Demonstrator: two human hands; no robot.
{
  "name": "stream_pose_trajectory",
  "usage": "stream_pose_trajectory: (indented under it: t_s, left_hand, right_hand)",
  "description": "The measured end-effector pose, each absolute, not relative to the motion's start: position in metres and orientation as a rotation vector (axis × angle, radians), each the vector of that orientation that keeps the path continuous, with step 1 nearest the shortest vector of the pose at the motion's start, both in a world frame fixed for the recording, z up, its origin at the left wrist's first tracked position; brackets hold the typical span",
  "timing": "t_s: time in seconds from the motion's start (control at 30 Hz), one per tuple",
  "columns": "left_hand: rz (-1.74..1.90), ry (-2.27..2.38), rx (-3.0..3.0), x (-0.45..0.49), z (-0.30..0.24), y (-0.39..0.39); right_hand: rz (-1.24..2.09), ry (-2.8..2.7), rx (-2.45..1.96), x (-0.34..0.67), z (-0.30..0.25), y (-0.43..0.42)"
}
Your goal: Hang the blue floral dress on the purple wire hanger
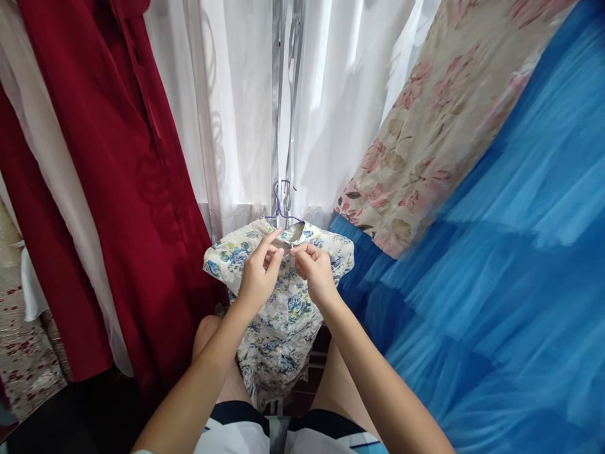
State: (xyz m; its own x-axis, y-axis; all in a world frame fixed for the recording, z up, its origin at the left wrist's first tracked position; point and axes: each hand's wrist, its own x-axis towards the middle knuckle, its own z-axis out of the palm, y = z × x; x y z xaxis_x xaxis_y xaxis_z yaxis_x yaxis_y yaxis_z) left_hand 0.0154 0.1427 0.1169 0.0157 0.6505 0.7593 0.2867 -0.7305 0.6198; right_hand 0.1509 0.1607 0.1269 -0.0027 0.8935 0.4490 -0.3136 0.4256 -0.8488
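red garment (118, 176), white curtain (241, 126), pink-flowered fabric (425, 145), blue tulle (510, 284)

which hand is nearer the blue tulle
Right. The right hand is at the neck of the blue-flowered garment, just left of the blue tulle; the left hand is also near that neck, but farther left.

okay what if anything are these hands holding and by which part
The right hand seems to pinch the blue-flowered garment near the middle of its neckline. Whether the left hand beside it grips anything cannot be told.
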Motion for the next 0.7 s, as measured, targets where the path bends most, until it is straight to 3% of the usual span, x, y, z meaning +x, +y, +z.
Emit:
stream_pose_trajectory:
  t_s: [0.37, 0.7]
  left_hand:
    - [1.738, 1.081, 2.292, 0.018, 0.136, 0.165]
    - [2.355, 0.908, 1.816, -0.018, 0.169, 0.176]
  right_hand:
    - [0.815, -1.283, -0.589, 0.137, 0.120, 0.175]
    - [0.502, -1.581, -0.889, 0.141, 0.086, 0.178]
